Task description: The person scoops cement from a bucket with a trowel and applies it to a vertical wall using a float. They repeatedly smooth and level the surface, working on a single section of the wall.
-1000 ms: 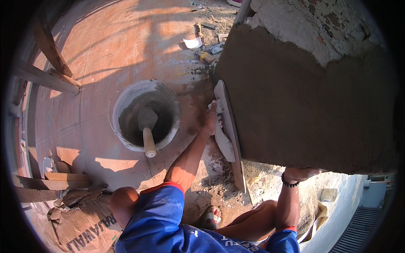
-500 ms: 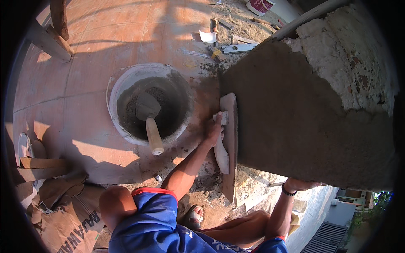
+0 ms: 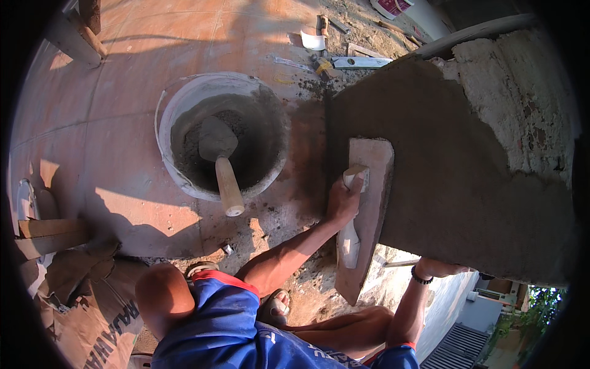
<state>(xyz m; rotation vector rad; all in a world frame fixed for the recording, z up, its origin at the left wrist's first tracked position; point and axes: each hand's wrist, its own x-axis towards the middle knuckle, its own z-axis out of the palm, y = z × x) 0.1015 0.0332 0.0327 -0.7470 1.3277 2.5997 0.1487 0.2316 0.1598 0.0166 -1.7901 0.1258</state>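
My left hand [image 3: 345,198] is closed around the handle of a long plastering float [image 3: 373,161]. The float's board is tilted and lies over the left part of a wall face coated in wet grey mortar [image 3: 455,178]. My right hand [image 3: 439,269], with a dark beaded bracelet at the wrist, is at the lower edge of that coated face. Its fingers are mostly hidden there. Left of the float stands a white bucket [image 3: 178,178] of grey mortar. A trowel [image 3: 218,140] rests in it, its wooden handle over the rim.
A spirit level [image 3: 362,63] and loose tools lie on the dirt beyond the bucket. Rough unplastered wall [image 3: 491,92] shows at upper right. Wooden legs [image 3: 70,43] stand at upper left. Torn brown paper sacks [image 3: 92,301] lie at lower left, near my knee.
My left hand has moved the float to the right, from the coated face's left edge onto the face, and its board now shows broader. My right hand stays at the lower edge.
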